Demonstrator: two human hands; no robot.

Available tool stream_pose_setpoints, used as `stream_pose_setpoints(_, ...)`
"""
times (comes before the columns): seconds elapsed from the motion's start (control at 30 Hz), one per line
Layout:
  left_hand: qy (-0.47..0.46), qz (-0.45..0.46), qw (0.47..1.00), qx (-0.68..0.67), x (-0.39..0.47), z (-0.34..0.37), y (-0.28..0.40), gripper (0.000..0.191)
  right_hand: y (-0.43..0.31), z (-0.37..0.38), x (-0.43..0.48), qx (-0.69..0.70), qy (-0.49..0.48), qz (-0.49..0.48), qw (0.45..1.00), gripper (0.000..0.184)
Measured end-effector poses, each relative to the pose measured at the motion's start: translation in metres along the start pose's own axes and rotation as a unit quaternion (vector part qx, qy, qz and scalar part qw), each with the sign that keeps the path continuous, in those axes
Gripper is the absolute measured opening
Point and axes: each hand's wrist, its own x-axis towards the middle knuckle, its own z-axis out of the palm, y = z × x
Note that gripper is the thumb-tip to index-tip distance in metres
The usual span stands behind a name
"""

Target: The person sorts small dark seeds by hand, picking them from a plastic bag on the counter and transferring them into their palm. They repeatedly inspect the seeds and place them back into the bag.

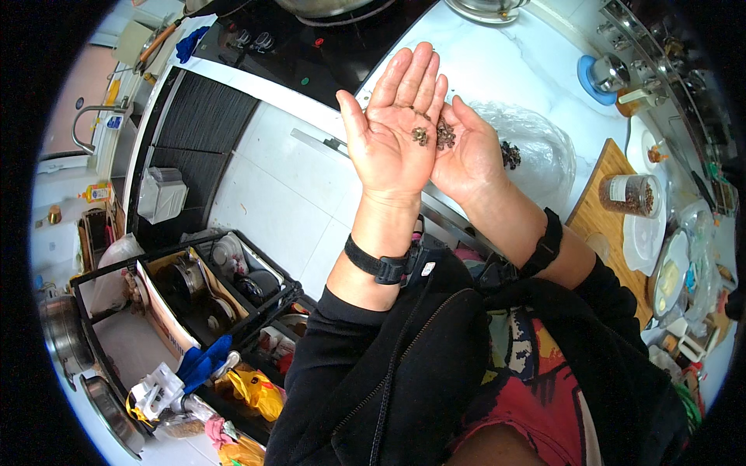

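Observation:
Palm up, my left hand (396, 128) is flat with its fingers stretched, a small clump of dried brown spice bits (419, 136) lying on its palm. Beside it and partly behind it, my right hand (469, 148) is cupped upward, with more dried bits (445, 135) resting in it. To the right of my right hand, a clear plastic bag (542, 151) lies on the marbled counter (484, 64), with a dark dried heap (511, 156) at it, partly hidden by the hand. Neither hand's fingers are closed around anything.
A black cooktop (280, 52) with a metal pan (326, 7) adjoins the counter. On the right, a wooden cutting board (583, 209) bears a clear jar (629, 194) near white dishes. Open drawers (180, 285) with pots and bowls stand low on the left.

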Motion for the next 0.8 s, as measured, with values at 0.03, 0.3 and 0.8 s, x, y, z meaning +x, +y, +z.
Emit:
stream_pose_setpoints(0.03, 0.000, -0.002, 1.000, -0.014, 0.000, 0.000, 0.001, 0.083, 0.000, 0.000, 0.000, 0.007, 0.001, 0.005, 1.000, 0.044)
stream_pose_setpoints(0.3, -0.021, 0.002, 0.996, -0.091, 0.003, 0.001, 0.008, 0.087, -0.001, -0.009, 0.003, 0.004, 0.002, 0.023, 1.000, 0.041)
stream_pose_setpoints(0.8, -0.055, -0.039, 0.980, -0.188, 0.008, -0.006, 0.008, 0.094, -0.006, -0.014, -0.005, -0.005, -0.021, 0.004, 1.000, 0.035)
